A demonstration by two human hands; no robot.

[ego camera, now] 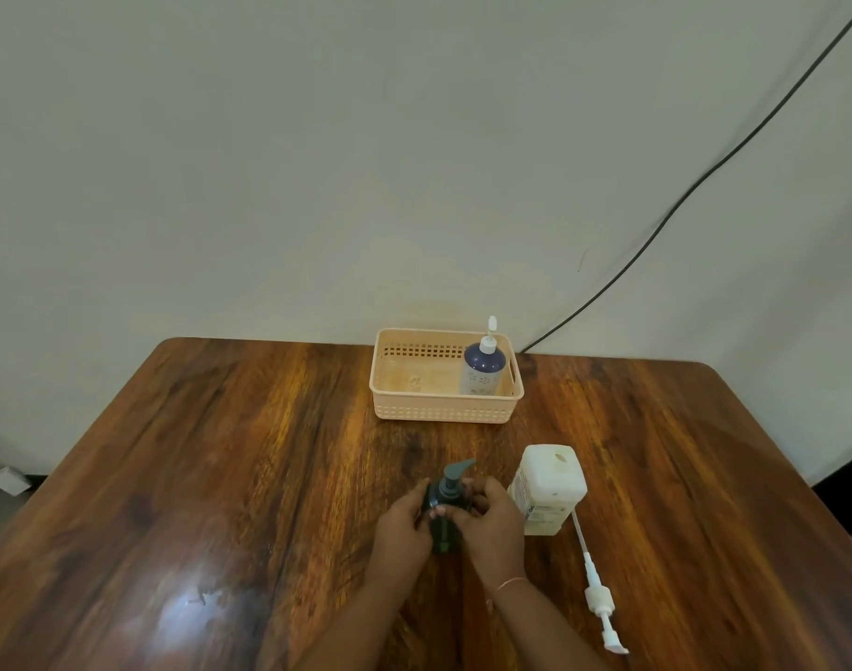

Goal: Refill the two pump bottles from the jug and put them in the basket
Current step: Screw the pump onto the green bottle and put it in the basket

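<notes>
A dark green pump bottle stands upright on the wooden table in front of me. My left hand wraps the bottle's left side. Fingers of my right hand sit at the collar under its grey-green pump head. The white jug stands just right of my right hand, its top hole uncovered. A dark blue pump bottle with a white pump stands in the right end of the peach basket at the table's far edge.
A loose white pump with a long tube lies on the table to the right of my right forearm, below the jug. A black cable runs down the wall behind the table. The basket's left part holds nothing.
</notes>
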